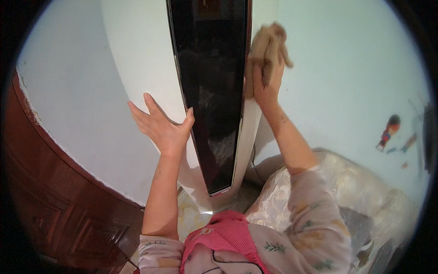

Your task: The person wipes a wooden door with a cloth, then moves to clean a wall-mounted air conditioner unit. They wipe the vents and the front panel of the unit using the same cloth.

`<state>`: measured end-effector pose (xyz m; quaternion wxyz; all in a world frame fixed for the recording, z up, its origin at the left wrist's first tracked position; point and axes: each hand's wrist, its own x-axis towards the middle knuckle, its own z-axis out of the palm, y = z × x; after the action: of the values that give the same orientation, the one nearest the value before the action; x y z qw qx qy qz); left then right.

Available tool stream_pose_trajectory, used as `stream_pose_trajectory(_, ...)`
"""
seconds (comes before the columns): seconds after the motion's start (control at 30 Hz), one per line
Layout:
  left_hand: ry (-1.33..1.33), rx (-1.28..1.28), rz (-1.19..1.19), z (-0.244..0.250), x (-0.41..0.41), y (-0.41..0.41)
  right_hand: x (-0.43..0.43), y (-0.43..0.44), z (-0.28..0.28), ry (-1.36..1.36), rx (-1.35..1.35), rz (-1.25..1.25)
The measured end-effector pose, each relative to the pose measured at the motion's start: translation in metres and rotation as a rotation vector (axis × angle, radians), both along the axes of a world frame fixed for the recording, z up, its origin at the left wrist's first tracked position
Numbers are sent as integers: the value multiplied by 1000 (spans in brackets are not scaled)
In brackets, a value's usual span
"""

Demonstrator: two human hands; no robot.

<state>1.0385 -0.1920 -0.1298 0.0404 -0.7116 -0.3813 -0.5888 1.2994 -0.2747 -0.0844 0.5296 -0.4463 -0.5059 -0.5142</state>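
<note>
A tall white cabinet-like appliance [147, 41] with a glossy black front panel [212, 102] stands upright before me. My left hand [164, 128] lies with fingers spread on its white left side, the thumb at the edge of the black panel; it holds nothing. At the panel's upper right, my right hand [270, 82] has a brown cloth [265, 51] in its grip, against the appliance's right side. The cloth and fingers are blurred, and part of the hand is hidden by the cloth.
A dark red-brown carved wooden door [68, 205] is at the lower left. At the right, a cream patterned fabric cover [277, 195] lies near my arm, beside a pale wall [342, 85] with small coloured marks. A dark cord [253, 157] hangs behind the appliance.
</note>
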Motion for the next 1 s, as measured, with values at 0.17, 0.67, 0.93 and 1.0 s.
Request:
stream_pose_trajectory(0.17, 6, -34, 33, -2, -5, -1, -17, -23, -124, 26, -277, -4)
stream_pose_trajectory(0.67, 27, -20, 46, -4, -9, 3, -8, -17, 7, -12, -257, -51)
stream_pose_trajectory(0.93, -38, 56, -46, -7, -7, 4, -26, 19, 226, -240, 85, -196)
stream_pose_trajectory(1.0, -72, 78, -97, -8, -8, 5, -30, 17, 270, -288, 107, -175)
